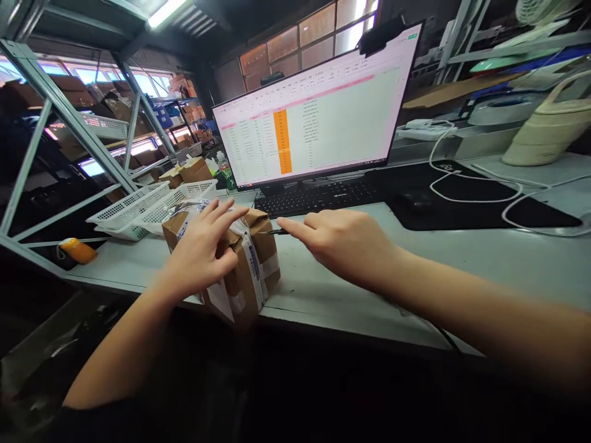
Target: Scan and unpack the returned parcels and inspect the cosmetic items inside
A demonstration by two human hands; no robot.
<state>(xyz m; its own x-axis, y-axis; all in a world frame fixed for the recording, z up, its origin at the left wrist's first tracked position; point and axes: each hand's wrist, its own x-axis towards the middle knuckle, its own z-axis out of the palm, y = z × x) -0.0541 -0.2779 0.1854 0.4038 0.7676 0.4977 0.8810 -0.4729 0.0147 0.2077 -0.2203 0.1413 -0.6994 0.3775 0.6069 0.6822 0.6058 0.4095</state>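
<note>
A taped brown cardboard box (pixel 270 246) sits at the front edge of the table, with white and blue-printed tape running over its top and side. My left hand (pixel 203 246) lies across the top of the box, fingers spread and thumb apart. Just right of the box, my right hand (pixel 341 243) is closed around a slim dark pointed tool (pixel 279 232), its forefinger stretched along it. The tool's tip reaches the box's upper right edge. Most of the tool is hidden in the hand, so its exact kind does not show.
Behind the box stand white perforated baskets (pixel 178 203) and a black keyboard (pixel 318 195). A monitor (pixel 341 129) rises beyond them. At right lie a black mouse pad (pixel 480 206), a mouse and a white cable (pixel 475 200). An orange roll-like object (pixel 78 250) is at left.
</note>
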